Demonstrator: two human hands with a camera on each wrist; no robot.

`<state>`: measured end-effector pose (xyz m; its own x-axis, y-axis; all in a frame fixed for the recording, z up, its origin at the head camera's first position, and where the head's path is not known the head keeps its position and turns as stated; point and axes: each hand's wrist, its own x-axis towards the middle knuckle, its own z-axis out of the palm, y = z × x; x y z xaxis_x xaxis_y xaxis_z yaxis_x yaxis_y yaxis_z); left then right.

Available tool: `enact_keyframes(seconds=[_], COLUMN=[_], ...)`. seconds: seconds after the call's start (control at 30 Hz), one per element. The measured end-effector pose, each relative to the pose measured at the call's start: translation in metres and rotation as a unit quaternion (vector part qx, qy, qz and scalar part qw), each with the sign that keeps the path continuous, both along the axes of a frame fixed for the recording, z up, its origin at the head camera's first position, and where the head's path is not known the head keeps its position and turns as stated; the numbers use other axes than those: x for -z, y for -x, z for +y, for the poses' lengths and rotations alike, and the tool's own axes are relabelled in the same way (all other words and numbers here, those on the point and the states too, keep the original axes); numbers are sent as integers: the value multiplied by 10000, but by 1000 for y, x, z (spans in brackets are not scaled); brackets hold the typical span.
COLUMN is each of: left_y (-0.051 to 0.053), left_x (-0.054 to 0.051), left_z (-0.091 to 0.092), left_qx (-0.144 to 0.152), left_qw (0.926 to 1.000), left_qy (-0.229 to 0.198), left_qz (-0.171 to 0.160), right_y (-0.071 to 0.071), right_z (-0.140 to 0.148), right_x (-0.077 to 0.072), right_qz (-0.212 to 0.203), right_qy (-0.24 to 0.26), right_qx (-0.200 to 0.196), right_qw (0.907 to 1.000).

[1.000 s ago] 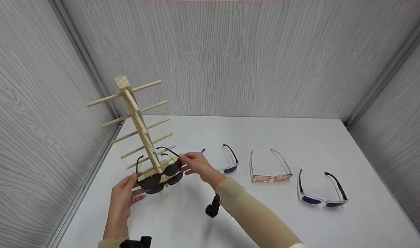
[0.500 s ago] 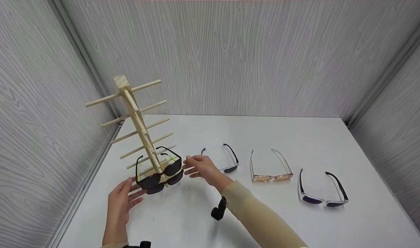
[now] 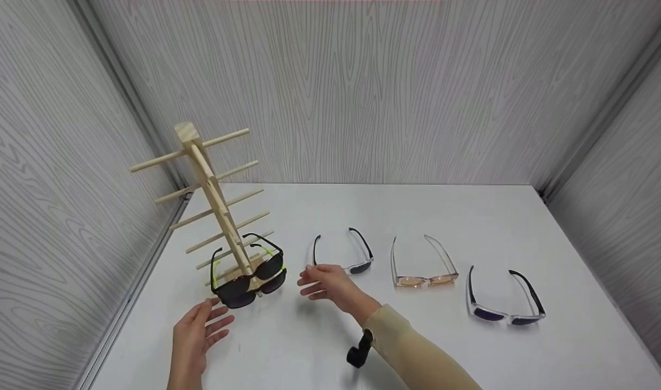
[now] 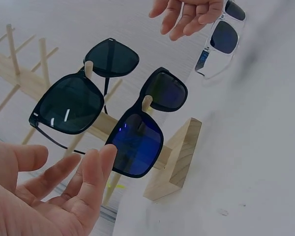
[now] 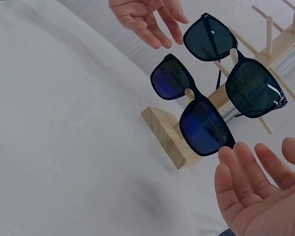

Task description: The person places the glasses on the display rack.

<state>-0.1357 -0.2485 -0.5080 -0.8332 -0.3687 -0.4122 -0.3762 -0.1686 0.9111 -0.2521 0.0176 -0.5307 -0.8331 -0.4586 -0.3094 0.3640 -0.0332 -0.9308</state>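
In the head view, the right hand (image 3: 330, 284) hides part of the glasses (image 3: 361, 267) behind it; both wrist views crop the stand (image 3: 216, 201).

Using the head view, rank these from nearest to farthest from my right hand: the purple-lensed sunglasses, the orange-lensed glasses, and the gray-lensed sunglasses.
From your right hand:
1. Gray-lensed sunglasses: just beyond the hand, partly hidden by it.
2. Orange-lensed glasses: farther right, between the other two pairs.
3. Purple-lensed sunglasses: farthest right on the table.

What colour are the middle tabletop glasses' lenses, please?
Pale orange lenses, clearest in the head view.
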Motion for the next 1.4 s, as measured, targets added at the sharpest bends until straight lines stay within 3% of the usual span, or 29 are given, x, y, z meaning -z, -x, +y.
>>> enact_keyframes(seconds=[0.27, 0.57, 0.9, 1.4], left_y=[-5, -4, 1, 18], left_x=[15, 28, 35, 41], left_z=[6, 19, 34, 75], left_qx=[131, 321, 499, 1077], left_qw=[9987, 9953, 9935, 9901], left_qy=[-185, -407, -519, -507], left_qz=[-446, -820, -882, -748], right_y=[-12, -22, -25, -26], right_z=[16, 37, 59, 86], right_x=[9, 21, 25, 33], right_qz=[48, -17, -8, -104], right_qy=[-17, 14, 79, 247], right_qx=[220, 395, 555, 1073], right_qw=[9997, 9992, 9984, 9939])
